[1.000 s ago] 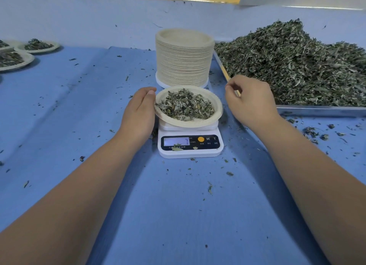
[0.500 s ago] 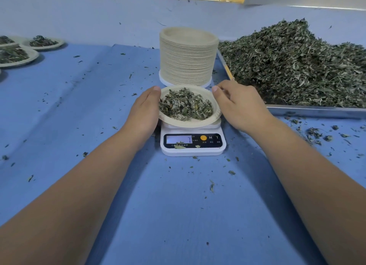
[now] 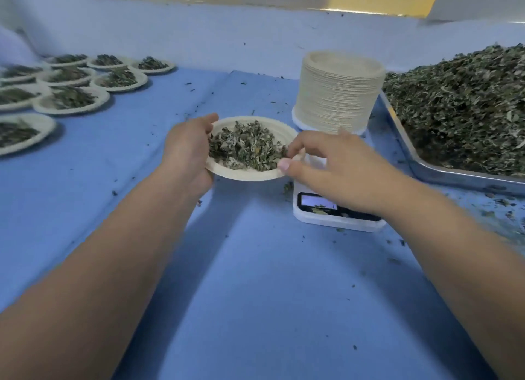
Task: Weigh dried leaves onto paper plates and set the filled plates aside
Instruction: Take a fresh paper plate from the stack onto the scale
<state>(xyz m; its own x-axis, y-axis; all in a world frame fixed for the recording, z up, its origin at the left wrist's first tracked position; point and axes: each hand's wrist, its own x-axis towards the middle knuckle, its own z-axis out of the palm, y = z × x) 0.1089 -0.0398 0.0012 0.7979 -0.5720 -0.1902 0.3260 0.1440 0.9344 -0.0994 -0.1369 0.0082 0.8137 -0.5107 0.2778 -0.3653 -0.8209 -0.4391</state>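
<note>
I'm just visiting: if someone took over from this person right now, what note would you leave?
Left hand grips the left rim of the round beige paper plate of dried green leaves.
Right hand pinches its right rim.
The plate is held just left of the white digital scale, not on it.
Done: this plate is filled; several filled plates sit at far left.
Left: set it with them, then take a plate from the tall stack of empty plates and weigh leaves from the heap in the metal tray.
</note>
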